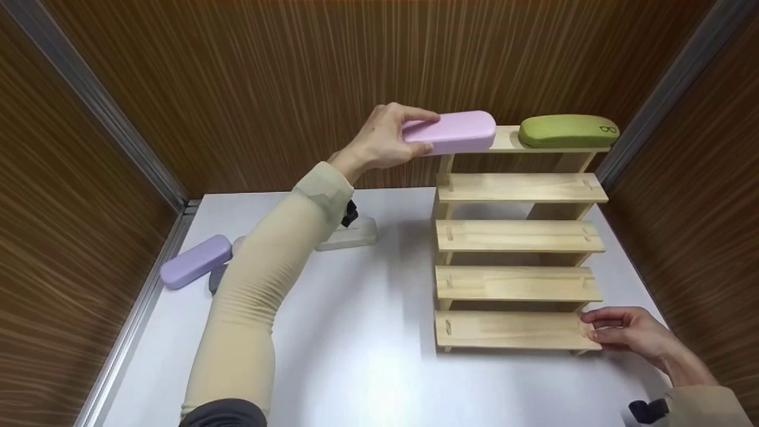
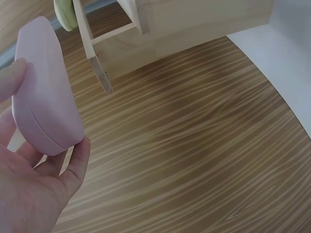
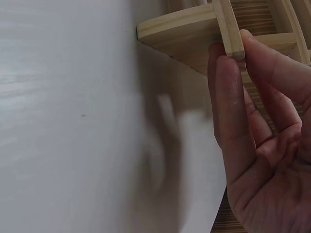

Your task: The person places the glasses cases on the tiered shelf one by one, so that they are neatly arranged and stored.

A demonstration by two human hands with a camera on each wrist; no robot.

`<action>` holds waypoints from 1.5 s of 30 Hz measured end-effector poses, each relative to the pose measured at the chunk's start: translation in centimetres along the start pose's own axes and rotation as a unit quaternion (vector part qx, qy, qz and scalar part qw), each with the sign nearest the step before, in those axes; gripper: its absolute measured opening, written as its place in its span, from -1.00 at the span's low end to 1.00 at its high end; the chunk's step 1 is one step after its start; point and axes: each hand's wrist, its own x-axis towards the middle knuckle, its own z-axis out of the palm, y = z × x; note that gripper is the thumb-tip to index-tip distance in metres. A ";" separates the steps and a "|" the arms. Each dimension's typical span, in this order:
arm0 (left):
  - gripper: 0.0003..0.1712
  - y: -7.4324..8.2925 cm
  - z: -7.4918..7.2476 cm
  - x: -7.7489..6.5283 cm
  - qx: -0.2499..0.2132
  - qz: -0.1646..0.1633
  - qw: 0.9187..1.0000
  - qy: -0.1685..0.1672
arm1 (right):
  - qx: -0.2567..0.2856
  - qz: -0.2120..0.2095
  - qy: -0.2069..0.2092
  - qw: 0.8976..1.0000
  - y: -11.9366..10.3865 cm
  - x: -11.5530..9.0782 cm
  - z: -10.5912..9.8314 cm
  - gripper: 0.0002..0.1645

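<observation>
A pink glasses case (image 1: 453, 131) is gripped at its left end by my left hand (image 1: 385, 135), thumb in front and fingers over the back. In the head view the case overlaps the left end of the top board of a stepped wooden shelf (image 1: 516, 237); the left wrist view has the pink case (image 2: 46, 87) beside that board's end. On the same top board, to the right, lies a green glasses case (image 1: 566, 131) with a small glasses print. My right hand (image 1: 637, 335) pinches the right end of the lowest shelf board (image 3: 228, 29) between thumb and fingers.
On the white table (image 1: 356, 356), left of the shelf, lie a purple glasses case (image 1: 197, 261), a dark grey case (image 1: 217, 279) partly behind my left sleeve, and a whitish case (image 1: 356, 233). Wood-grain walls (image 1: 267, 89) enclose the table at the back and sides.
</observation>
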 end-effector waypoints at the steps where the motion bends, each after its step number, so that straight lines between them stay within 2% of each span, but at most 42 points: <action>1: -0.35 0.1 0.0 0.2 0.002 0.000 1.000 -0.001 | 0.002 -0.001 -0.001 1.000 0.0 0.0 0.0 -0.53; 8: -0.36 0.3 0.3 1.4 0.004 -0.021 1.000 -0.015 | 0.012 -0.011 -0.013 1.000 -0.1 0.0 0.3 -0.51; 22: -0.37 1.5 1.6 3.8 0.000 -0.032 0.999 -0.022 | 0.002 -0.003 -0.003 1.000 -0.4 -0.3 0.8 -0.54; 29: -0.37 1.8 1.9 4.4 0.014 -0.044 0.999 -0.027 | 0.004 -0.003 -0.009 1.000 -0.4 -0.2 0.9 -0.53; 45: -0.36 1.3 2.8 4.9 0.022 -0.048 0.998 -0.031 | 0.015 0.010 -0.014 1.000 -0.5 0.0 1.3 -0.51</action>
